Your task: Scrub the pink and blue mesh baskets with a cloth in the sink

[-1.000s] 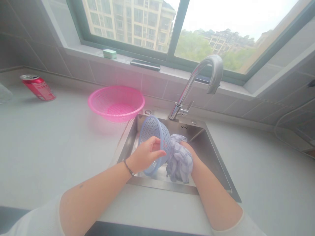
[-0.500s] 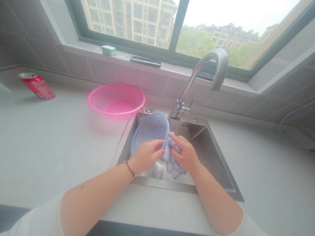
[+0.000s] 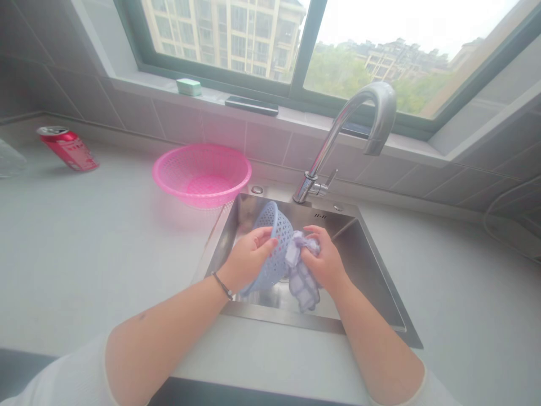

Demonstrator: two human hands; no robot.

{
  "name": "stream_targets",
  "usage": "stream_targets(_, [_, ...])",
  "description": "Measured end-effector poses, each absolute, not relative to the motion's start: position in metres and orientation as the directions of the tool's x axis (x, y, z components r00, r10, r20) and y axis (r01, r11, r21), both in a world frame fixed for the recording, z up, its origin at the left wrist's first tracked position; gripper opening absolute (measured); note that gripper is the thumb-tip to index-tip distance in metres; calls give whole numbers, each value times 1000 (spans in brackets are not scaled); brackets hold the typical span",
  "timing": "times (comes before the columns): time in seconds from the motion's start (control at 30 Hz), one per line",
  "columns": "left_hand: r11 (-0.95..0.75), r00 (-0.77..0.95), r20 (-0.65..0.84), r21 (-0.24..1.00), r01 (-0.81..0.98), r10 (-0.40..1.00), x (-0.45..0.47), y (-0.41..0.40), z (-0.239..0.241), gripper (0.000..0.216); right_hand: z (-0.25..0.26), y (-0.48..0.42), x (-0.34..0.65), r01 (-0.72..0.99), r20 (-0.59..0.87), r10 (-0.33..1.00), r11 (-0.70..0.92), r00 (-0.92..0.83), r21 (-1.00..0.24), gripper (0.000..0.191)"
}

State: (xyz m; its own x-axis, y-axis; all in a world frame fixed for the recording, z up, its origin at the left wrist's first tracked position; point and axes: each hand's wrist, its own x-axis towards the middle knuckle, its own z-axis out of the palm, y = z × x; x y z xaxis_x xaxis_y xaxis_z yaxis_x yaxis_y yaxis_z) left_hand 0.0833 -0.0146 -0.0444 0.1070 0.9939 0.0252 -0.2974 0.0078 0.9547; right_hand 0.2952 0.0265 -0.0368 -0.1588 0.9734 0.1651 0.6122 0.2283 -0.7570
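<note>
A blue plastic colander (image 3: 276, 262) with a pattern of holes is tilted on its side over the steel sink (image 3: 372, 282). My left hand (image 3: 249, 256) pinches its rim between thumb and fingers. In my right hand (image 3: 325, 256) is a bunched, checked pale purple cloth (image 3: 304, 276), whose lower end hangs down over the basin. The cloth is right beside the colander's outer wall; whether it touches the wall, I cannot tell.
A pink plastic basket (image 3: 202, 177) stands on the counter left of the sink. Farther left are a red can (image 3: 70, 149) and a clear plastic item (image 3: 10, 160). The faucet (image 3: 325, 149) arches behind the sink. A green-and-white sponge (image 3: 189, 86) lies on the windowsill.
The colander has turned so its outer wall now faces the cloth. My right hand has moved slightly right, taking the cloth off the rim.
</note>
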Motion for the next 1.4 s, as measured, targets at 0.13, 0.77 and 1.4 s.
stream_targets(0.13, [114,154,-37,843,-526,987,77,-15,-36,64,-35,34,296,557,-111,990,-46,-83,-830,55])
stream_targets(0.77, [282,403,-70,821,-496,913,76,-14,-48,69,-28,22,284,45,-336,849,-349,-407,-936,62])
stream_targets(1.4, [492,595,-90,669,-558,798,73,-20,-35,80,-38,30,286,11,-365,888,-377,-280,-926,69])
